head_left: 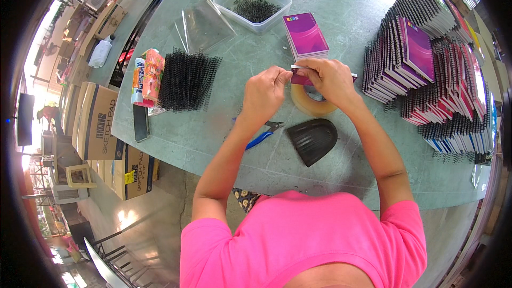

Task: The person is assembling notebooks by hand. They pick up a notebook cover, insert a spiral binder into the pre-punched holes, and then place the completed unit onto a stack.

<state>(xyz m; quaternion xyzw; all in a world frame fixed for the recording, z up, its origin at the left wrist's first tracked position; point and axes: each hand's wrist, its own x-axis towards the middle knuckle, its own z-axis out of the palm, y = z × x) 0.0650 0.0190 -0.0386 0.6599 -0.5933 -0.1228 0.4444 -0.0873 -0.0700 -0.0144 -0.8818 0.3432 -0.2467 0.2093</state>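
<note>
My right hand (pixel 332 81) grips a small purple notebook (pixel 302 80) over a roll of tape (pixel 305 104). The fingers cover most of its cover. Close by its left end, my left hand (pixel 265 90) is closed in a pinch; whatever is between the fingertips is too small to make out. Just beyond the hands stands a stack of purple notebooks (pixel 306 37). Blue-handled cutting pliers (pixel 262 135) lie below my left hand, partly hidden by the forearm. Next to them is a black ribbed, rounded piece (pixel 313 142).
Black spiral coils (pixel 188 81) are heaped at left, beside colourful packets (pixel 153 74) and a dark phone (pixel 141 124). A clear tub (pixel 282 8) holds more coils. Plastic sleeves (pixel 205 25) lie near it. Spiral-bound notebooks (pixel 421 53) are piled high at right.
</note>
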